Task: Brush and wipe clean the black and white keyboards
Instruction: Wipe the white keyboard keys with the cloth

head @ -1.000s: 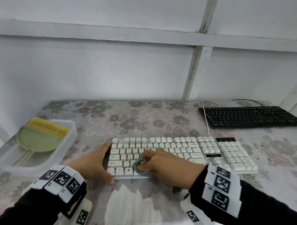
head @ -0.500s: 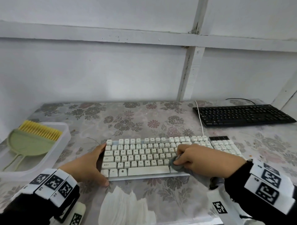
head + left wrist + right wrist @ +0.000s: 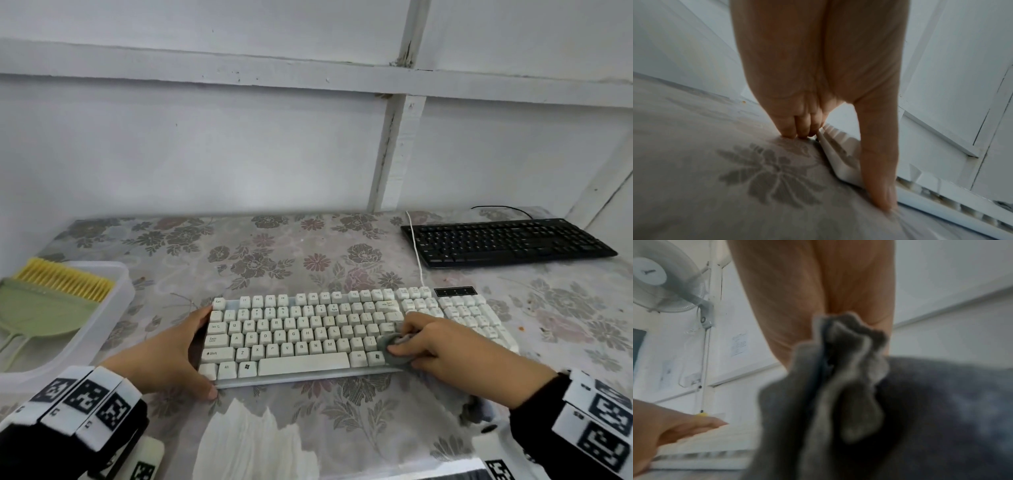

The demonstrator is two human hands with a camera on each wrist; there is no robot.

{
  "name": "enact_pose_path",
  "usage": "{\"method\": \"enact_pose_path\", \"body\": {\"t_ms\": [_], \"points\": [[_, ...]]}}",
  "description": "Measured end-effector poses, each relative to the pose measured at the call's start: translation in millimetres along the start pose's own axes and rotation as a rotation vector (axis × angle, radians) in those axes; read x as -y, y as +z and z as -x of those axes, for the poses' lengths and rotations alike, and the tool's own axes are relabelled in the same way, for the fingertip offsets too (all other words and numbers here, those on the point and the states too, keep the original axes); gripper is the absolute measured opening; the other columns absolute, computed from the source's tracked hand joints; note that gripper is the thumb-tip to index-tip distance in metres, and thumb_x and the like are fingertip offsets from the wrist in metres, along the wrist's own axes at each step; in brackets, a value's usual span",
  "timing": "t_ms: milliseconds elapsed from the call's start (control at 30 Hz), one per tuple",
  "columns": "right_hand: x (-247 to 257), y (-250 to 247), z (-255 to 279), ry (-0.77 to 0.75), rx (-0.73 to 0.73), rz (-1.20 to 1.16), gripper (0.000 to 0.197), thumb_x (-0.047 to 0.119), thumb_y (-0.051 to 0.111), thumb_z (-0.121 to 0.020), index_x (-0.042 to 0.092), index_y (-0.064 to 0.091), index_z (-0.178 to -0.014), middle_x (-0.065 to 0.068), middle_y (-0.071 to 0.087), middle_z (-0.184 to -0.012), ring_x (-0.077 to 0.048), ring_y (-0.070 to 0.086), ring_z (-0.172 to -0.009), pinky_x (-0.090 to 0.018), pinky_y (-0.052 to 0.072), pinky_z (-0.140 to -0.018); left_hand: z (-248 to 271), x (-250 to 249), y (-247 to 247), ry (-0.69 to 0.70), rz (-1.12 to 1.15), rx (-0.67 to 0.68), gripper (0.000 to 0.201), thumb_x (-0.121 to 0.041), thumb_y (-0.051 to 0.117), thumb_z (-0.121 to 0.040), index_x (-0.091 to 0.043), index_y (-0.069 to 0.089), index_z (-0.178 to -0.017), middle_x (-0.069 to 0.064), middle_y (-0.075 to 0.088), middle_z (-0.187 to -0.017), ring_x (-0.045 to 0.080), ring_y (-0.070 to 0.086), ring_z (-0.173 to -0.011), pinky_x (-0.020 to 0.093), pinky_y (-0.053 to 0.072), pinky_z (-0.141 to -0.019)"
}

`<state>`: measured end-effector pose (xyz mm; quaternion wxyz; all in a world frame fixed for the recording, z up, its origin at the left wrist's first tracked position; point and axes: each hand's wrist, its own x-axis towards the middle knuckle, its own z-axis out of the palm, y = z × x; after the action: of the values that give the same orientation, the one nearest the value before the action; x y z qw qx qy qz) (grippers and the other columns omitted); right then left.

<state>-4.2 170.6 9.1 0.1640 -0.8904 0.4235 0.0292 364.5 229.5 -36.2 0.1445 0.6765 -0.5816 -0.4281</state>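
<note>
The white keyboard (image 3: 308, 335) lies long-ways left to right on the table (image 3: 274, 240), near the front edge. The left hand (image 3: 164, 356) holds its left end. The right hand (image 3: 452, 349) squeezes a grey cloth (image 3: 392, 353) on its keys. The black keyboard (image 3: 507, 243) lies behind, far right

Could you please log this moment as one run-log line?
phase: wipe white keyboard | right hand: grips grey cloth on keys beside spacebar | left hand: holds keyboard's left end | black keyboard: back right
</note>
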Motion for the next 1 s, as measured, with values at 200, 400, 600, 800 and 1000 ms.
{"method": "enact_pose_path", "body": {"t_ms": [200,400,600,800,1000], "points": [[-19,-19,16,0.093,0.001,0.036,0.02,0.03,0.055,-0.092,0.022,0.071,-0.102,0.008,0.052,-0.104,-0.005,0.052,-0.092,-0.018,0.039,-0.08,-2,3,0,0.008,0.02,0.009,0.138,-0.028,0.092,-0.034,-0.034,0.011,-0.146,-0.025,0.042,-0.129,0.003,0.04,-0.125,0.03,0.03,-0.111],[28,-5,-10,-0.1,-0.039,-0.042,0.025,0.029,0.056,-0.092,0.031,0.066,-0.115,0.011,0.048,-0.11,-0.006,0.05,-0.097,-0.019,0.039,-0.084,-3,5,0,0.042,0.059,0.023,0.13,-0.025,0.093,-0.035,-0.041,0.014,-0.137,-0.032,0.041,-0.125,-0.003,0.041,-0.123,0.029,0.03,-0.11],[29,4,-10,-0.076,-0.004,0.06,0.027,0.021,0.053,-0.092,0.028,0.065,-0.114,0.005,0.046,-0.109,-0.015,0.051,-0.098,-0.03,0.04,-0.083,-4,8,0,0.041,0.064,0.023,0.135,-0.026,0.093,-0.034,-0.039,0.013,-0.142,-0.03,0.04,-0.129,-0.003,0.04,-0.124,0.03,0.029,-0.112],[8,4,4,-0.02,-0.01,0.072,0.028,0.021,0.053,-0.091,0.03,0.064,-0.115,0.009,0.045,-0.108,-0.01,0.05,-0.098,-0.025,0.04,-0.083,-4,9,0,0.044,0.066,0.02,0.141,-0.031,0.094,-0.031,-0.036,0.012,-0.146,-0.026,0.041,-0.135,0.001,0.038,-0.128,0.036,0.028,-0.114],[-9,-3,14,0.092,0.004,0.077,0.023,0.024,0.053,-0.093,0.028,0.068,-0.109,0.007,0.047,-0.102,-0.009,0.051,-0.091,-0.025,0.039,-0.078,-4,7,0,0.042,0.067,0.022,0.14,-0.029,0.094,-0.032,-0.035,0.011,-0.145,-0.028,0.04,-0.132,0.0,0.038,-0.128,0.034,0.028,-0.114]]}}
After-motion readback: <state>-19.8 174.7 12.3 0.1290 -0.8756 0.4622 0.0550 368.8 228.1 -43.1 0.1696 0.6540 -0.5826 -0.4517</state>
